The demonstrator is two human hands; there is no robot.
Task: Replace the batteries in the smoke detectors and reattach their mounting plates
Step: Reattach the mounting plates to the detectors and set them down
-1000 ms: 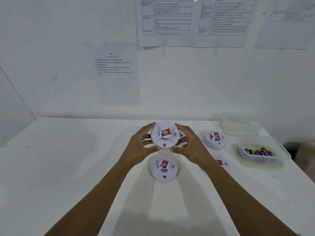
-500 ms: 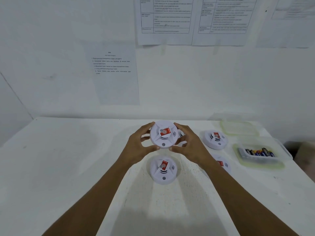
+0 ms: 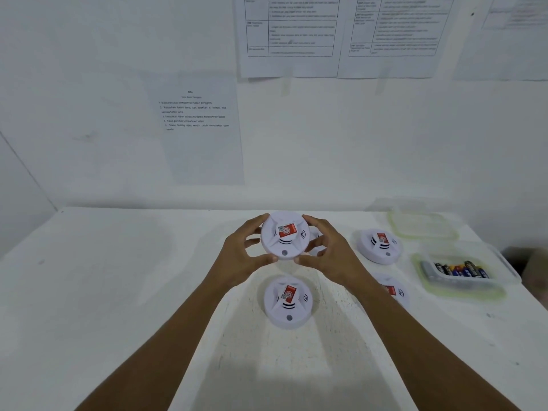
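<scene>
Smooth white plastic smoke detectors [image 3: 285, 235] on a matt, rough-painted white table [image 3: 118, 292].

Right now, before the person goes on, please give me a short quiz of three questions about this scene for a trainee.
1. True or false: only one hand grips the raised smoke detector.
2. Where do the batteries lie? A. scattered loose. B. in a clear tub at the right. C. inside an opened detector.
3. Fill in: the label on the smoke detector lying nearest the person is mostly ___.

Key:
1. False: the left hand and the right hand both grip its rim.
2. B.
3. Red.
</scene>
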